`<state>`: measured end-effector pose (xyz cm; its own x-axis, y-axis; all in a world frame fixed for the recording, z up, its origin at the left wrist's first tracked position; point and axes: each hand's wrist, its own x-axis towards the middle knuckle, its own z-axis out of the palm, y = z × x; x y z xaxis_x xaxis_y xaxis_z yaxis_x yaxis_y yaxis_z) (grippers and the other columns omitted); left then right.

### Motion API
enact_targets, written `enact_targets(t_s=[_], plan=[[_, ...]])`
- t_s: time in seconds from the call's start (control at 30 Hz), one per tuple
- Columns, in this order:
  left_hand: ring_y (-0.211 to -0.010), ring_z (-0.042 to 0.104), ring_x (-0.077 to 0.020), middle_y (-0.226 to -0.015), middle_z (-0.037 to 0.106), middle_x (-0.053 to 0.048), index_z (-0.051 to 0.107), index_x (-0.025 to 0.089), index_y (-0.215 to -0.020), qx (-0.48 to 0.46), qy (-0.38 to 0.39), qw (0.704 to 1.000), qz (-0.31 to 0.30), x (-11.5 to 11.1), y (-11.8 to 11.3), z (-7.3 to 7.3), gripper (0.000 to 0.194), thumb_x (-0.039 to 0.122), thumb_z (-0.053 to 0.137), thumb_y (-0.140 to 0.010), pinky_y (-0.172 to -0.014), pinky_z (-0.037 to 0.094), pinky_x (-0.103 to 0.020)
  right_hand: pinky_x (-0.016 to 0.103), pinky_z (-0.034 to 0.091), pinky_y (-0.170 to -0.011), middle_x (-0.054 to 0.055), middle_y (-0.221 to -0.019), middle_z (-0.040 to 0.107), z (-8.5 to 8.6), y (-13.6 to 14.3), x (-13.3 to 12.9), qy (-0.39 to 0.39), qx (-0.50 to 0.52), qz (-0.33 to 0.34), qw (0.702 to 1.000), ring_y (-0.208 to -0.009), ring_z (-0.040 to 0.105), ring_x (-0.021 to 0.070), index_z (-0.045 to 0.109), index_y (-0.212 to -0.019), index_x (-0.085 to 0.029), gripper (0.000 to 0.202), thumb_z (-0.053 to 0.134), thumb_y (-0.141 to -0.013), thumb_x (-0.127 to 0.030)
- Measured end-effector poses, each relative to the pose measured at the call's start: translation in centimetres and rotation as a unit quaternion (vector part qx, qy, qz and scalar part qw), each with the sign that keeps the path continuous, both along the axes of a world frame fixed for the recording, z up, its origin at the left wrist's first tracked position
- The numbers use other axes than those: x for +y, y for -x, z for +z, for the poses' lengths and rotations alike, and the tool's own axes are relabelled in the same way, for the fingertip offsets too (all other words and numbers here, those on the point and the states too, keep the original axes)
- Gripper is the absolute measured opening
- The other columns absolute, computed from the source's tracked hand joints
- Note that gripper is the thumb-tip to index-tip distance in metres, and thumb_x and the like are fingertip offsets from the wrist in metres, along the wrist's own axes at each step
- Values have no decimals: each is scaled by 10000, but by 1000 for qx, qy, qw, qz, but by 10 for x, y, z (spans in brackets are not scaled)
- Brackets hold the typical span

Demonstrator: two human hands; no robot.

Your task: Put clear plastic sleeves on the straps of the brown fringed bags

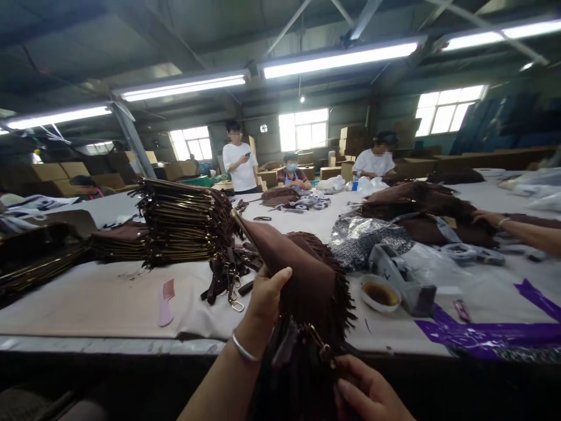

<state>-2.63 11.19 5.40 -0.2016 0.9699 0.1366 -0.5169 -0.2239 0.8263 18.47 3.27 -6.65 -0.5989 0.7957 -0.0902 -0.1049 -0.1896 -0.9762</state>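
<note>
My left hand grips a brown fringed bag, thumb on its flat face, and holds it tilted above the table's front edge. Dark fringe hangs along the bag's right side and below. Under the bag, my right hand pinches a dark strap end beside a gold-coloured metal clasp. The clasp sits close to the bag's lower edge; whether it is hooked on there I cannot tell. Left of the bag lie several dark straps with metal clips.
A tall stack of fringed bags stands at left, near a pink comb. To the right are a bowl of brown liquid, a grey tape dispenser and purple plastic. A co-worker's hand touches a brown pile; other people are behind the table.
</note>
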Motion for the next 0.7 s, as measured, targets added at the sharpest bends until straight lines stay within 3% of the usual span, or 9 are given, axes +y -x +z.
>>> enact_targets(t_s=[0.13, 0.23, 0.3, 0.37, 0.4, 0.47, 0.57, 0.63, 0.7], plan=[[-936, 668, -252, -994, 721, -79, 630, 165, -1106, 29, -48, 998, 19, 58, 2, 46, 425, 253, 742, -706, -894, 507, -410, 243, 437, -564, 19, -755, 624, 27, 7, 19, -27, -30, -75, 996, -616, 567, 135, 607, -976, -168, 426, 601, -821, -564], [-1070, 607, -279, -999, 699, -123, 647, 135, -986, 158, 4, 974, 162, 88, 10, 55, 323, 214, 744, -689, -955, 455, -406, 241, 459, -567, 10, -731, 623, 34, 20, 41, -34, -25, -127, 991, -626, 571, 136, 611, -871, -158, 388, 653, -787, -535], [-1153, 547, -294, -1015, 679, -138, 651, 140, -892, 225, 24, 945, 237, 87, 14, 40, 290, 170, 777, -633, -991, 414, -384, 218, 415, -471, -19, -619, 578, 28, 29, 53, 16, -2, -146, 989, -507, 522, 109, 581, -810, -157, 410, 670, -753, -554], [-1066, 583, -275, -923, 678, -108, 653, 166, -790, 292, 26, 928, 232, 70, 12, 6, 180, 227, 769, -667, -940, 437, -350, 185, 311, -369, -52, -523, 513, 16, 35, 59, 80, 27, -161, 983, -388, 433, 75, 542, -768, -165, 438, 671, -728, -582], [-894, 625, -246, -784, 666, -79, 642, 176, -706, 338, 46, 923, 180, 57, 8, -15, 155, 296, 740, -719, -841, 475, -332, 175, 272, -344, -60, -499, 494, 11, 37, 59, 98, 40, -166, 980, -356, 401, 64, 529, -752, -167, 447, 672, -721, -589], [-583, 586, -188, -565, 588, -38, 592, 178, -592, 345, 123, 930, 20, 28, -4, -56, 348, 446, 643, -809, -612, 484, -298, 165, 249, -324, -61, -475, 485, 3, 37, 57, 109, 56, -160, 979, -330, 380, 53, 525, -735, -162, 459, 668, -722, -598], [-538, 591, -175, -612, 619, -49, 632, 146, -710, 190, 235, 943, -136, -5, -26, -96, 395, 528, 627, -813, -520, 478, -276, 169, 263, -317, -44, -463, 506, 0, 39, 51, 117, 62, -124, 983, -314, 408, 66, 549, -746, -151, 515, 633, -721, -658], [-698, 666, -213, -788, 685, -106, 655, 118, -893, 37, 264, 949, -165, -13, -39, -102, 350, 463, 613, -851, -621, 538, -310, 176, 265, -333, -19, -470, 522, -4, 42, 51, 118, 51, -96, 987, -329, 428, 75, 554, -694, -147, 591, 603, -683, -736], [-783, 682, -205, -876, 689, -106, 627, 119, -1038, -82, 281, 945, -146, -9, -47, -100, 277, 346, 598, -882, -695, 562, -319, 178, 239, -363, -25, -456, 484, -12, 44, 52, 106, 16, -78, 991, -343, 377, 51, 538, -597, -147, 625, 604, -647, -767]])
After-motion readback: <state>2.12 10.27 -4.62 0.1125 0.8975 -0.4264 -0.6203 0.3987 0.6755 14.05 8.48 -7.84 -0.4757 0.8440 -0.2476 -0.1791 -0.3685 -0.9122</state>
